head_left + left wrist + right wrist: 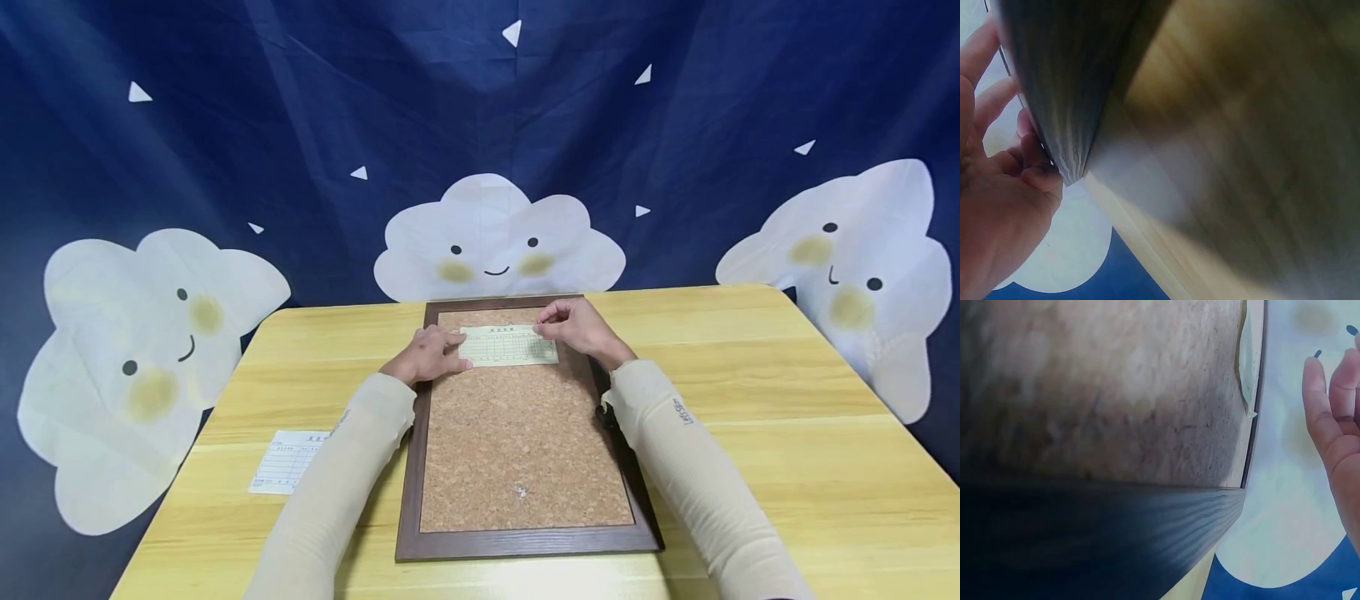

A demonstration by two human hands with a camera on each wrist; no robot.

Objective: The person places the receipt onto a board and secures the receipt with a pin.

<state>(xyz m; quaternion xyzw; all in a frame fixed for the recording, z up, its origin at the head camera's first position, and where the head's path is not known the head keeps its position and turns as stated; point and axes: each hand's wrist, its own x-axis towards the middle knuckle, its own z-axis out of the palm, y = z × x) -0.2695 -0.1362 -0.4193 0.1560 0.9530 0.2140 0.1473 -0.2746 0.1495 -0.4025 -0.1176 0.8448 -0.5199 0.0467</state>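
A pale yellow-green printed form (501, 346) lies across the upper part of a cork board (525, 442) with a dark wooden frame. My left hand (431, 354) holds the form's left edge down, fingers spread and partly extended; in the left wrist view that hand (1004, 181) is beside the frame's edge. At the form's upper right corner, my right hand (581, 329) pinches what looks like a small pin, mostly hidden by the fingertips. The right wrist view shows the form's edge (1246, 362) lifted slightly off the cork and the right hand's outer fingers (1319, 406) loosely bent.
A white printed form (285, 462) lies on the wooden table (750, 400) left of the board, partly covered by the left sleeve. A small whitish thing (522, 492) sits low on the cork. Behind the table hangs a blue cloth (450, 100) with smiling clouds.
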